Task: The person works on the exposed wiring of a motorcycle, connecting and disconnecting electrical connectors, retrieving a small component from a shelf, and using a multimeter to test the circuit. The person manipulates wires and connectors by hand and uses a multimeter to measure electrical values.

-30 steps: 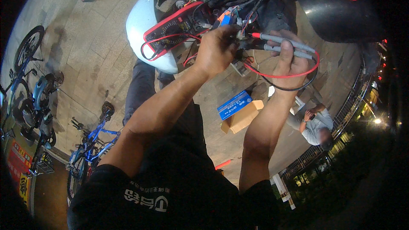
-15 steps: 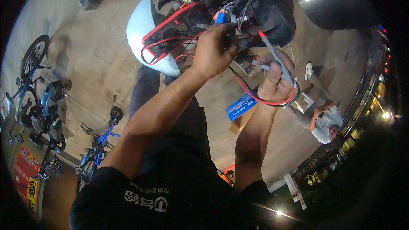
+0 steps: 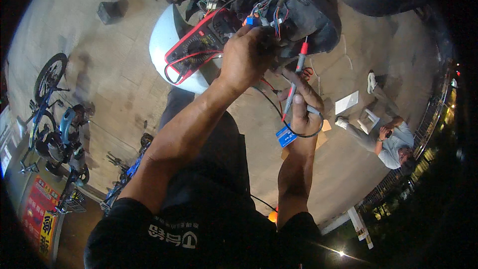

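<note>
My left hand [image 3: 246,57] reaches up into the bundle of coloured wires [image 3: 271,12] in the open black scooter body [image 3: 308,20], its fingers curled around wires and a connector. My right hand [image 3: 301,104] sits just below and to the right. It grips a grey test probe with a red tip [image 3: 298,72], held nearly upright with the tip pointing at the wiring. Red and black leads [image 3: 279,107] loop from my right hand. A red-edged black multimeter [image 3: 199,45] rests on the white scooter panel [image 3: 162,45], left of my left hand.
Bicycles [image 3: 50,114] stand at the left on the paved ground. A blue box on cardboard [image 3: 286,137] lies below my right hand. A person [image 3: 386,142] sits at the right near a white sheet [image 3: 346,102]. A dark block [image 3: 109,10] lies at the upper left.
My right hand swung the probe from lying sideways at the right to upright, close under the wiring. My left hand stayed in the wires.
</note>
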A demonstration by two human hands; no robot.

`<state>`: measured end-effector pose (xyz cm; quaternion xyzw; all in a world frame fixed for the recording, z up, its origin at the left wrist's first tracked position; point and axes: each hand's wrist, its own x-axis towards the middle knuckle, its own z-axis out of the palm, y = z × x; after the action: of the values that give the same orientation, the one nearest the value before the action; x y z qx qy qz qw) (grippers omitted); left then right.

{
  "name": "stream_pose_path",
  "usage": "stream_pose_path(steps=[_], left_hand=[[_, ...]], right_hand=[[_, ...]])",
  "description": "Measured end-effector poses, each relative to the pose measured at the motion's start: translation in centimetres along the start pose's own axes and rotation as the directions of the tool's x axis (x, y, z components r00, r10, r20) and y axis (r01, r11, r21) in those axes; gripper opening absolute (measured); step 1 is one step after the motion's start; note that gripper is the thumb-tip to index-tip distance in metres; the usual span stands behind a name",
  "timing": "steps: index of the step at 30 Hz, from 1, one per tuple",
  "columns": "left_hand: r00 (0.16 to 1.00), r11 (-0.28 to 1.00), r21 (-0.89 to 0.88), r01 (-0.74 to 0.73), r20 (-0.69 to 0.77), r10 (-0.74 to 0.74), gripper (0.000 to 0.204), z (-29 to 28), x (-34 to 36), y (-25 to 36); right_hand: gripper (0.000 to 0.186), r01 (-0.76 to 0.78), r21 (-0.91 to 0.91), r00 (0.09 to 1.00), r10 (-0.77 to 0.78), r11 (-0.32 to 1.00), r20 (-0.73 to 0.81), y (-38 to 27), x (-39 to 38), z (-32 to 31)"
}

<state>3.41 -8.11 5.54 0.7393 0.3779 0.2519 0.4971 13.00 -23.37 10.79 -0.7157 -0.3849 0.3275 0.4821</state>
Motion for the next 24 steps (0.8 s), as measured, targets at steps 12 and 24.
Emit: stream_pose_path(steps=[12,24], left_hand=[[0.994,0.993,0.088,0.076,-0.083,-0.068,0.019,1.0,0.0,0.9],[0.994,1.000,-0.002,-0.009,-0.106,0.009,0.025,0.7,-1.5,0.2]], right_hand=[[0.040,0.237,-0.225,0.910,-0.297,0.945,-0.289,7.8,3.9,4.4],[0.029,-0.076,0.878,0.955,0.289,0.474,-0.073,6.9,5.8,6.3]])
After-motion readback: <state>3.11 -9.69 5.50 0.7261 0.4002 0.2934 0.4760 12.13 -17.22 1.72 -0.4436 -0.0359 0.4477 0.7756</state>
